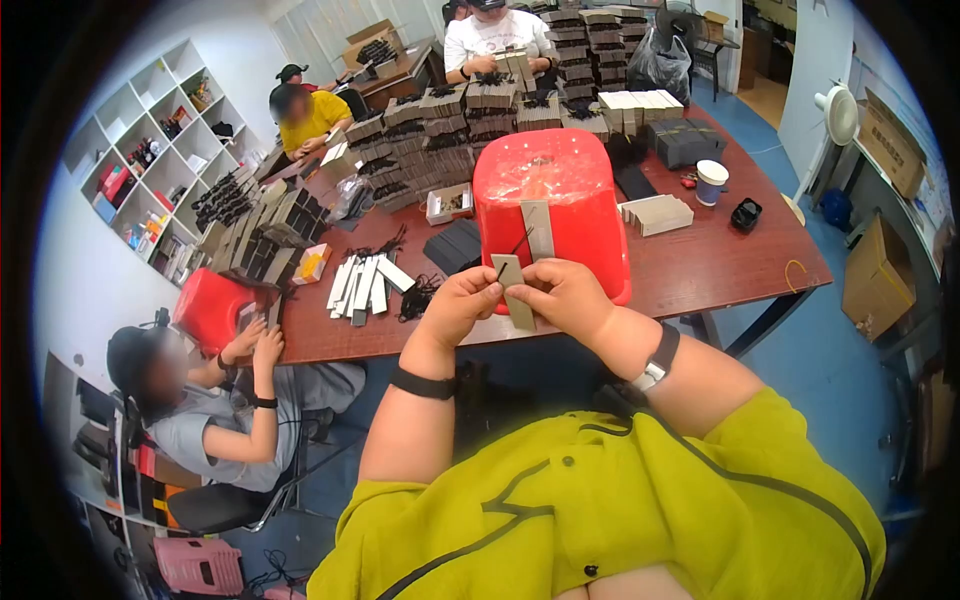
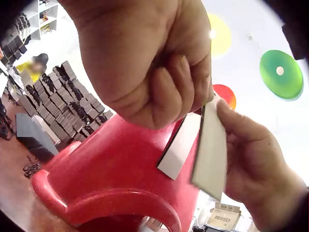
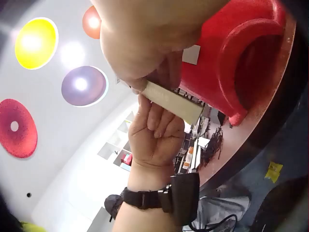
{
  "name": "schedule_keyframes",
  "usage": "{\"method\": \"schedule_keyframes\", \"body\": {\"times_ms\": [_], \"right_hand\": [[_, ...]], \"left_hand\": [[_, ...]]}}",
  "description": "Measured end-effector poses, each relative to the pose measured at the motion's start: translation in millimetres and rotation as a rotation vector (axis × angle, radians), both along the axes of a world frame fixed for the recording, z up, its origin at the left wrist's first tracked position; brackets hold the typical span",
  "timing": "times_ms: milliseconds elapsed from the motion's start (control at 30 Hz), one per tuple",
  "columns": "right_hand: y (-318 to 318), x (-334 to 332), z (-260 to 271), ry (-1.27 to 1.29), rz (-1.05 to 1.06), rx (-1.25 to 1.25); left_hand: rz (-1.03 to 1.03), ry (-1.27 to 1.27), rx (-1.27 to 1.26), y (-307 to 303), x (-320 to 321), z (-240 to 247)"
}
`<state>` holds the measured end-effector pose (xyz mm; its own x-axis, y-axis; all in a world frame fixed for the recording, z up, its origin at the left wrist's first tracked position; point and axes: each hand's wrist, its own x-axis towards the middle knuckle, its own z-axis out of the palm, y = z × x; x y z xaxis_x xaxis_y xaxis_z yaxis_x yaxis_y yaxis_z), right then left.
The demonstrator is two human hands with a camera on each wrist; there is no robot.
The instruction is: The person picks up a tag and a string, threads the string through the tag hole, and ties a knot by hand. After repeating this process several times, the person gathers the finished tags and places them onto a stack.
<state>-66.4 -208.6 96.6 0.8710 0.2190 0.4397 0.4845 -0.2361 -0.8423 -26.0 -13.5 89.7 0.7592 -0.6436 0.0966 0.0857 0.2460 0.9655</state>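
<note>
Near one red stool [image 1: 588, 215]: left fingers [image 1: 484, 284], right fingers [image 1: 532, 293] pinch one strip [image 1: 520, 313]

Wall: white wall [image 1: 240, 45] between 10 and 11 o'clock in the head view.
Shelving: white cubby shelf [image 1: 120, 112] at 10 o'clock.
Surface: glossy reddish-brown surface [image 1: 720, 275] across the middle, its edge curving at 3 o'clock.
Floor: blue floor [image 1: 820, 385] at 4 o'clock.
Seat: black chair [image 1: 225, 505] at 8 o'clock.
Fan: white fan [image 1: 838, 110] at 2 o'clock.
Light: white glare [image 3: 72, 55] toward 10 o'clock, right wrist view.
</note>
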Motion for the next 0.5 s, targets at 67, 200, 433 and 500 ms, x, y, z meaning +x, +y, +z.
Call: {"method": "schedule_keyframes", "body": {"times_ms": [67,200,433,500], "right_hand": [[3.3,9.3,-0.8,0.065,0.004,0.249],[-2.5,13.2,19.4,0.310,0.083,0.645],[-11.4,22.9,26.4,0.440,0.208,0.751],[-8.9,17.2,33.9,0.420,0.149,0.685]], "left_hand": [[0.129,-0.154,0.123,1.0,-4.3,7.1],[0.135,-0.171,0.168,3.9,-7.8,8.2],[0.117,-0.181,0.205,-4.0,-11.4,10.4],[0.101,-0.193,0.194,-4.3,-8.2,4.7]]}}
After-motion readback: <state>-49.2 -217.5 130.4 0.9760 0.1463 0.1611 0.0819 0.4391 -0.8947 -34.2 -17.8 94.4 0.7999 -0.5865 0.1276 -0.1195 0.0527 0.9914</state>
